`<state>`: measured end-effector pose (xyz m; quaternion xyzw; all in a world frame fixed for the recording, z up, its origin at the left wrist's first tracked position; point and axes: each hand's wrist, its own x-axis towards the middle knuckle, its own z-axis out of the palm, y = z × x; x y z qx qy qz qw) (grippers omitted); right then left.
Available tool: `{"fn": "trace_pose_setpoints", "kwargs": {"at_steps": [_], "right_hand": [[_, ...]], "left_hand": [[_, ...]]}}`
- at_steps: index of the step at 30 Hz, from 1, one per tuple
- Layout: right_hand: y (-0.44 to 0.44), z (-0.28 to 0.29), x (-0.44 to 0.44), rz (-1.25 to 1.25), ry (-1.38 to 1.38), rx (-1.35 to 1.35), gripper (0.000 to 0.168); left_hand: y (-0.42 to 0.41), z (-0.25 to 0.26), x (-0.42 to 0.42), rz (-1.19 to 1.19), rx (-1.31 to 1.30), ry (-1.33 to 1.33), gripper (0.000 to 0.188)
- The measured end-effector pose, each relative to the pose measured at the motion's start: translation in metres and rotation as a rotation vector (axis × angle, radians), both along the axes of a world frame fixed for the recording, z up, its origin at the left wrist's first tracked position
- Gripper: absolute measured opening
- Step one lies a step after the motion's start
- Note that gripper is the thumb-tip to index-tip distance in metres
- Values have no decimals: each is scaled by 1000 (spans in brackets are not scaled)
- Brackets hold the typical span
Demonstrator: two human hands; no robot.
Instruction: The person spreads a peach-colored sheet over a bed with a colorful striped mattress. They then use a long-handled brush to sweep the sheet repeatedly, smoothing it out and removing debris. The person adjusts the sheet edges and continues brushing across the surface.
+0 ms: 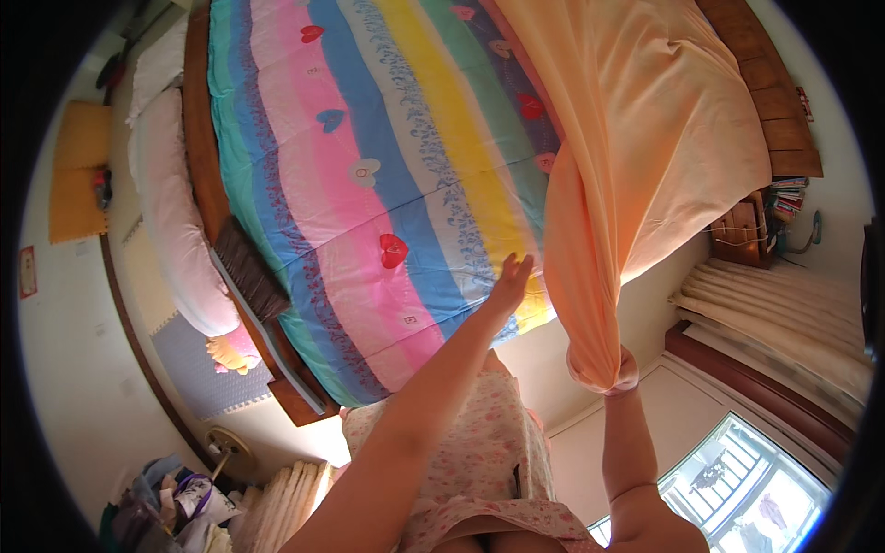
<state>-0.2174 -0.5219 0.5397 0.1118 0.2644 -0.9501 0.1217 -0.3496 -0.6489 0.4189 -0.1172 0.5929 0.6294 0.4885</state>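
Note:
A plain orange bed sheet (664,131) covers the right end of the bed. Its near edge is pulled up into a long twisted fold. My right hand (627,373) is closed around the lower end of this fold, partly hidden by the cloth. A striped quilt (387,159) in pink, blue, white, yellow and green, with heart prints, lies over the rest of the bed. My left hand (511,283) is empty, its fingers apart, over the quilt's yellow stripe near the bed's near side. Whether it touches the quilt I cannot tell.
A wooden headboard (778,90) stands at the right, beside a small wooden cabinet (741,231). Along the left runs a wooden footboard (200,138), with a brown pleated cushion (250,269) against it. Beyond are a pale bolster (176,214) and foam mats (200,359). Clothes (166,508) are piled lower left.

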Motion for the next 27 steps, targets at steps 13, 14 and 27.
{"fn": "trace_pose_setpoints", "kwargs": {"at_steps": [13, 14, 27], "right_hand": [[65, -6, 38, -694, -246, 408, 16], [70, -22, 42, -676, -369, 591, 13], [-115, -37, -58, 13, -267, 1246, 24]], "left_hand": [[-51, 130, 11, 248, -274, 592, 25], [-67, 144, 37, 164, -222, 681, 20], [-130, 96, 66, -396, -71, 1122, 12]]}}
